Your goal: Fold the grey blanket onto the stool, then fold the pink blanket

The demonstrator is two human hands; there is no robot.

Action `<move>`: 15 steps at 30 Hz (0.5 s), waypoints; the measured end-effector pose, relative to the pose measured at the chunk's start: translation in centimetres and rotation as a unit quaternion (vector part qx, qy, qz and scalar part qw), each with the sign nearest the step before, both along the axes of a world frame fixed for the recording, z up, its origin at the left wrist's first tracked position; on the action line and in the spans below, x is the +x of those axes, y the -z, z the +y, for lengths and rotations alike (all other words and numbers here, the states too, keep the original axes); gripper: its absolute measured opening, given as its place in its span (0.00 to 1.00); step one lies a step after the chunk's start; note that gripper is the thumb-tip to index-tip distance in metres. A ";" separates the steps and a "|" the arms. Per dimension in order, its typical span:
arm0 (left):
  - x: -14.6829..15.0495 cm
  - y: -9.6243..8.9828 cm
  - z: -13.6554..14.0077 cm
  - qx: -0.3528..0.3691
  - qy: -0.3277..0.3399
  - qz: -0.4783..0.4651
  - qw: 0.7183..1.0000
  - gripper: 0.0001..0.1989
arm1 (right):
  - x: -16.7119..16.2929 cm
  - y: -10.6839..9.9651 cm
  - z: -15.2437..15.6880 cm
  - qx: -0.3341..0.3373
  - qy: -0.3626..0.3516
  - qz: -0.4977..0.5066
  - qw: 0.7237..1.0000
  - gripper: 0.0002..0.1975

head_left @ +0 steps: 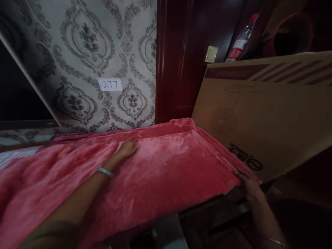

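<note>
A pink plush blanket [160, 169] is spread over a long, low surface, smooth on the right and rumpled on the left. My left hand [128, 148] rests on top of it near the far edge, palm down with fingers somewhat apart. At the near right corner, my right hand [246, 180] has its fingers around the blanket's edge; part of the grip is in shadow. Toward the far right corner, a strip of the blanket lies folded along the wall side.
A large cardboard box [272, 121] leans close on the right, with a plastic bottle [238, 45] behind it. Patterned wallpaper bearing a paper label [110, 84] and a dark red door [178, 69] stand behind. A dark screen [20, 86] is at left; striped cloth [17, 155] shows below it.
</note>
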State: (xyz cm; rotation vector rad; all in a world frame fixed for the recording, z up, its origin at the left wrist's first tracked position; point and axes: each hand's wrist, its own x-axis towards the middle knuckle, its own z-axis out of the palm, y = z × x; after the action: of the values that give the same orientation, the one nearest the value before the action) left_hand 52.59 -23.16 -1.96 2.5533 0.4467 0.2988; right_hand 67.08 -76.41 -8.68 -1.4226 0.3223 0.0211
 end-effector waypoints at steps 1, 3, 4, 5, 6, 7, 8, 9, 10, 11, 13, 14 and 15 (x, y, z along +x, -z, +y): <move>0.2 -0.2 -1.5 -0.023 0.017 -0.020 0.999 0.29 | -0.2 -0.1 0.2 0.035 0.003 0.002 0.999 0.20; 0.4 -0.3 -4.7 -0.152 0.066 -0.058 0.984 0.27 | -0.6 -0.6 0.8 0.068 0.015 -0.022 0.997 0.14; 0.5 -0.2 -6.2 -0.263 0.087 -0.071 0.958 0.26 | -0.7 -0.9 1.4 0.066 0.022 -0.047 0.997 0.12; 0.6 -0.2 -7.4 -0.380 0.097 -0.074 0.917 0.25 | -0.8 -1.5 2.2 0.055 0.028 -0.074 0.995 0.11; 0.6 -0.3 -8.4 -0.491 0.093 -0.070 0.863 0.22 | -1.0 -2.2 3.3 0.042 0.032 -0.100 0.994 0.12; 0.7 -0.4 -9.1 -0.575 0.077 -0.062 0.812 0.20 | -1.1 -3.0 4.7 0.034 0.033 -0.118 0.992 0.14; 0.8 -0.5 -9.5 -0.625 0.056 -0.053 0.777 0.18 | -1.3 -4.1 6.4 0.027 0.029 -0.136 0.990 0.17; 0.8 -0.6 -9.6 -0.652 0.036 -0.049 0.756 0.16 | -1.7 -5.3 8.3 0.019 0.020 -0.157 0.987 0.20; 0.8 -0.7 -9.5 -0.664 0.020 -0.052 0.746 0.16 | -2.3 -6.5 10.5 0.006 0.000 -0.186 0.983 0.23; 0.7 -0.7 -9.3 -0.667 0.009 -0.058 0.743 0.16 | -3.2 -7.6 12.8 -0.040 -0.043 -0.246 0.968 0.24; 0.3 -0.6 -8.7 -0.659 0.000 -0.071 0.749 0.17 | -5.9 -9.4 17.4 -0.117 -0.157 -0.359 0.912 0.22; 0.0 -0.4 -8.4 -0.652 -0.004 -0.076 0.754 0.18 | -7.7 -9.9 19.5 -0.143 -0.211 -0.396 0.882 0.21; -0.5 -0.2 -8.1 -0.645 -0.007 -0.083 0.759 0.19 | -9.6 -10.0 21.3 -0.168 -0.259 -0.419 0.854 0.21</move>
State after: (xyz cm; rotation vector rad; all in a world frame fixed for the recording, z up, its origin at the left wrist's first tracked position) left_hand 52.12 -31.29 -1.79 1.1426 0.3865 0.1218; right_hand 57.49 -55.14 1.29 -1.6829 -0.8241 -0.2240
